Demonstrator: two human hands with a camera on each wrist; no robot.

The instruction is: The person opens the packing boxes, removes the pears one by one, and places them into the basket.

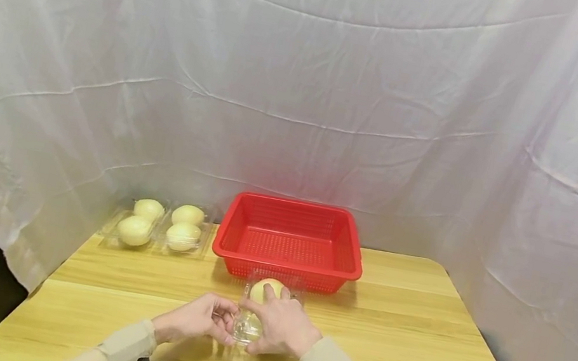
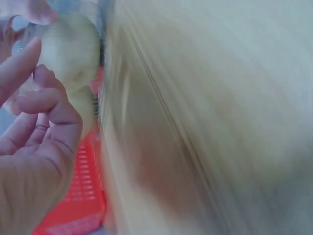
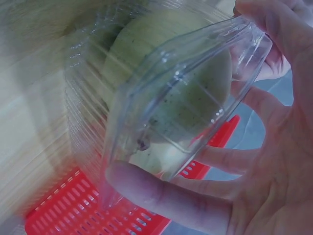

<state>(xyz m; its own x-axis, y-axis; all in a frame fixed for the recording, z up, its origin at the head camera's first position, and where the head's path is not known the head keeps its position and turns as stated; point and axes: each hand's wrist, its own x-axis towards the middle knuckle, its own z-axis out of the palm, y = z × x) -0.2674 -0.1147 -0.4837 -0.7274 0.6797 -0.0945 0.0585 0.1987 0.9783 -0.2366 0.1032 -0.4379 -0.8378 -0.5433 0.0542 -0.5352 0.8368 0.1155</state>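
A clear plastic clamshell container (image 1: pixel 246 332) holding pale yellow pears (image 1: pixel 262 291) is on the table before the basket. My right hand (image 1: pixel 288 325) grips it from above, thumb near the close edge and fingers spread over the far pear. In the right wrist view, its fingers reach around the clear lid (image 3: pixel 146 73), which stands tilted above a speckled pear (image 3: pixel 195 93). At the container's left edge is my left hand (image 1: pixel 200 321), its fingers bent. Blur in the left wrist view hides whether these fingers pinch the plastic or only touch it.
A red perforated basket (image 1: pixel 285 265) stands directly behind the container. Two more clear containers, each with two pears (image 1: pixel 135 231) (image 1: pixel 183 236), sit at the back left of the wooden table (image 1: pixel 409 356). Grey-white cloth (image 1: pixel 306 80) hangs around the back and sides.
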